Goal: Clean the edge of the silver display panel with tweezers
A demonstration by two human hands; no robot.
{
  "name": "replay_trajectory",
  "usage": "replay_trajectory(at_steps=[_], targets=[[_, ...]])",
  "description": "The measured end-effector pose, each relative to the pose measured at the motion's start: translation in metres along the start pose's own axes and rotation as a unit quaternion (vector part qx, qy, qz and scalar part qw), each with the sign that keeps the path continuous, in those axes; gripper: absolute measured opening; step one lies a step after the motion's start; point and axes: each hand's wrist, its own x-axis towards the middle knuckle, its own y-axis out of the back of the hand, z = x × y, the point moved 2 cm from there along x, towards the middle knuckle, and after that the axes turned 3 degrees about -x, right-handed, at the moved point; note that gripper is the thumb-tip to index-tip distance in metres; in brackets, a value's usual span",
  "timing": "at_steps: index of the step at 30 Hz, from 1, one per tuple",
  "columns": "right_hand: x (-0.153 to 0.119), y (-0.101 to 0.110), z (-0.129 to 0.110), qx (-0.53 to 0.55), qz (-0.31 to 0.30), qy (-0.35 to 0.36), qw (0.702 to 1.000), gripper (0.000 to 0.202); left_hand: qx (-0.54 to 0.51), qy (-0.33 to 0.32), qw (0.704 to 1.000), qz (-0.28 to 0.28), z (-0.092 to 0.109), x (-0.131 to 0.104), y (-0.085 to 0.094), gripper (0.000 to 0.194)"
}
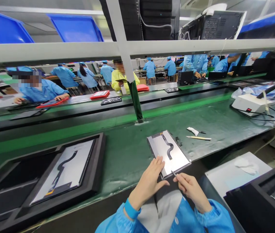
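Note:
A flat display panel [161, 149] with a silvery back and a curved dark ribbon cable [169, 147] lies at the front edge of the green bench. My left hand [152, 176] rests on the panel's near left side, fingers spread and flat. My right hand [189, 187] is closed round a thin metal tool [174, 173], its tip at the panel's near edge. What the tool's tip is like is too small to tell. Dark crumbs [178, 141] lie beside the panel on the right.
A black foam tray [100, 155] at left holds a similar panel [74, 168]. A yellowish blade-like tool [198, 138] and a white-wrapped tool [193, 131] lie right. Further right stands a white box [248, 105] with cables. A post [137, 103] rises behind; people sit beyond.

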Motion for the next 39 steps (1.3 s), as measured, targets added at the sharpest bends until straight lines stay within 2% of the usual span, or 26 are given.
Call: replay_trajectory(at_steps=[4,8,18,24,32,39], targets=[[-0.004,0.006,-0.009,0.0,0.013,-0.013,1.0,0.067,0.008,-0.002,1.0,0.013,-0.001,0.002,-0.005,0.067],[-0.005,0.011,-0.016,0.0,0.025,-0.024,0.999,0.066,0.01,-0.003,1.0,0.019,-0.002,0.002,-0.006,0.064],[-0.003,0.03,-0.029,-0.01,0.054,-0.031,0.998,0.061,0.002,0.005,1.0,0.0,-0.002,0.001,-0.006,0.081],[-0.009,0.041,-0.045,-0.022,0.069,-0.021,0.997,0.057,-0.004,0.007,1.0,-0.01,0.0,0.001,-0.004,0.083],[-0.01,0.054,-0.067,-0.033,0.117,-0.024,0.992,0.062,-0.008,0.009,1.0,-0.005,0.0,0.0,-0.004,0.086],[-0.008,0.07,-0.081,-0.036,0.146,0.002,0.989,0.064,-0.009,0.01,1.0,-0.008,0.001,0.0,-0.002,0.087]])
